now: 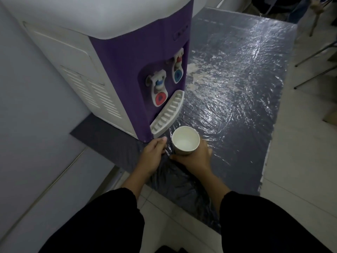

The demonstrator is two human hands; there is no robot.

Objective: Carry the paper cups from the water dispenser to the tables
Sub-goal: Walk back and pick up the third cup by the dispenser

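A white paper cup [185,140] with a little water in it is upright in my right hand [196,157], just in front of the dispenser's drip tray [166,115]. My right hand wraps the cup from below and the right. My left hand [154,152] hovers beside the cup on its left, fingers loosely curled, holding nothing. The water dispenser [127,70] is purple and white, with a red-marked tap [158,94] and a blue-marked tap [178,72]. It stands on the floor against the wall at the left.
A shiny plastic sheet [237,97] covers the floor in front of the dispenser and to its right. Metal chair legs [313,70] stand at the right edge. Pale floor tiles [300,161] lie to the right and below.
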